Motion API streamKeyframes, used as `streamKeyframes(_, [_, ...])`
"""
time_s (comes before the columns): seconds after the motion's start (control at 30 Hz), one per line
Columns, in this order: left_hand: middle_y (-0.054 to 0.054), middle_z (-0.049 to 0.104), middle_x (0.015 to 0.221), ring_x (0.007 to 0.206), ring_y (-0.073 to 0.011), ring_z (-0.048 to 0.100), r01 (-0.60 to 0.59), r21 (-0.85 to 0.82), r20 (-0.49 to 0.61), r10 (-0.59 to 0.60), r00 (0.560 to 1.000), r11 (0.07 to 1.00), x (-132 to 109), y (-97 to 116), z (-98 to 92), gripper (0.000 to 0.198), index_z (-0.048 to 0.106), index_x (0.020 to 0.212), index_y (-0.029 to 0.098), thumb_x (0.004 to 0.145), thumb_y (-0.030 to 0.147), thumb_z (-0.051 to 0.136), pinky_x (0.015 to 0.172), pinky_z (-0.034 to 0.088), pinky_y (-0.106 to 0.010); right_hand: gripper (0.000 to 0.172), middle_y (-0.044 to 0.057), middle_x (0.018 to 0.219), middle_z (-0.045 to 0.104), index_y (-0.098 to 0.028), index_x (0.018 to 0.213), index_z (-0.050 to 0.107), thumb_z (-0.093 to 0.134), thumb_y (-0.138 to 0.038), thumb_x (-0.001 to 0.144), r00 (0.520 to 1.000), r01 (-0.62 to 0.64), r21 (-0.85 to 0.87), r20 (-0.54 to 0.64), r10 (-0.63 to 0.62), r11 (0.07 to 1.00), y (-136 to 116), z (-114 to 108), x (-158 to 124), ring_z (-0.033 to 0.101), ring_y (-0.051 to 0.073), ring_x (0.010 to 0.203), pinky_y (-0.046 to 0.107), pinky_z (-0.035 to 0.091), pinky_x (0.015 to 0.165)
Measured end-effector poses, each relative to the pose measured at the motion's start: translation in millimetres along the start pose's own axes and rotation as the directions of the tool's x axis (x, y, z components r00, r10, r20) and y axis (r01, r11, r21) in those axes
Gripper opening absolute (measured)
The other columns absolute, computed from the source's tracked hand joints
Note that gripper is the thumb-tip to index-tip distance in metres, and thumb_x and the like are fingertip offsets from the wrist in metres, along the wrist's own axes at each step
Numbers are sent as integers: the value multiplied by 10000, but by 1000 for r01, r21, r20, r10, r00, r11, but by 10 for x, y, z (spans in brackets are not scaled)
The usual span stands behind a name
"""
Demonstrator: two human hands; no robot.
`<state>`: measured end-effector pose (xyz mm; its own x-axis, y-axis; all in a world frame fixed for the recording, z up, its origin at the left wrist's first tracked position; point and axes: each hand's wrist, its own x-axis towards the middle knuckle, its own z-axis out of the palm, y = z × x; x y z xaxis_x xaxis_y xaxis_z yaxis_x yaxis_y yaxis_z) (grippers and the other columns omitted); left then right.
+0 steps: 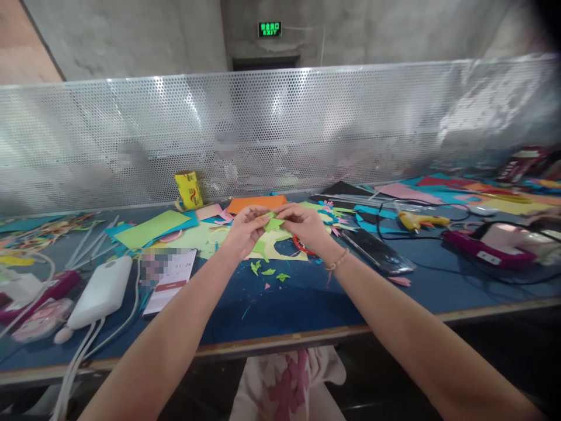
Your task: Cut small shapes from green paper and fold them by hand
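Note:
A small light green paper piece is pinched between my two hands above the middle of the blue table. My left hand has its fingers closed on the paper's left side. From the right, my right hand grips the same piece, its fingertips close to the left ones. Several green paper scraps lie on the table just below the hands. Under and behind them are pale green sheets and an orange sheet. A red ring sits beside my right hand.
On the left are a white power bank with cables and a lit phone. A dark phone, a yellow glue gun and a purple power strip lie on the right. A perforated metal screen stands behind the table.

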<state>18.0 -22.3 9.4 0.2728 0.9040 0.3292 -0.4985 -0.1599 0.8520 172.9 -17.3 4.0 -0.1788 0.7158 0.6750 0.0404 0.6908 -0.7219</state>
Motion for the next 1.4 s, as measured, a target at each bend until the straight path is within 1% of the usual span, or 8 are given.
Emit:
streamKeyframes(0.2, [-16,566,952,738,-75,553,-227,239,36,225,974,944,-29,-6,34,273,586,827,180,582,87,663,713,440,-230,49,32,922,592,-221,688,640,649,-184,657,989,77,-42,-124,-82,996,-48,-25,-11,565,145,843,337,463,757])
streamKeyframes(0.33, [-34,540,1031,840,-102,551,-345,370,30,360,932,863,-73,14,88,250,627,805,193,608,42,601,808,427,-255,55,23,922,588,-220,680,627,664,-231,641,984,38,60,-178,-27,997,6,-17,-5,562,140,827,338,460,757])
streamKeyframes(0.43, [-30,557,961,844,-121,546,-381,461,-15,436,900,802,-116,46,126,255,647,791,218,617,38,599,825,421,-276,82,16,929,591,-221,675,621,677,-248,622,981,-21,182,-187,56,983,48,26,-3,561,138,821,342,455,761])
streamKeyframes(0.53, [-24,583,859,870,-143,529,-382,552,-74,499,863,742,-146,59,132,205,660,718,238,632,59,610,846,400,-290,79,10,904,596,-225,657,622,685,-243,613,980,-36,279,-180,89,960,45,87,-12,559,137,827,348,441,790])
streamKeyframes(0.67, [-14,605,826,879,-158,526,-402,625,-76,565,821,669,-160,51,117,188,666,683,259,648,85,604,887,373,-322,87,12,883,590,-224,639,626,695,-224,586,974,-48,346,-190,120,937,-9,152,-32,552,143,840,332,450,773])
streamKeyframes(0.83, [-21,617,787,849,-161,548,-405,589,-148,586,796,699,-185,53,175,165,667,626,239,619,78,628,844,405,-314,98,11,870,577,-223,628,623,701,-236,571,962,-60,363,-228,151,930,-82,211,-53,542,144,837,326,458,764])
streamKeyframes(1.07, [-9,603,923,870,-125,557,-365,409,-236,483,843,836,-179,-31,224,125,657,682,220,628,109,643,822,438,-292,92,11,867,575,-225,632,617,694,-247,586,953,-29,372,-270,138,928,-98,290,-70,542,148,842,351,438,815])
streamKeyframes(1.4, [-12,590,993,929,-131,549,-362,404,-214,471,856,840,-154,-85,173,156,667,754,234,645,127,632,829,443,-285,99,5,859,591,-224,628,617,698,-216,570,946,-79,464,-246,213,882,-129,336,-96,552,140,832,342,430,827])
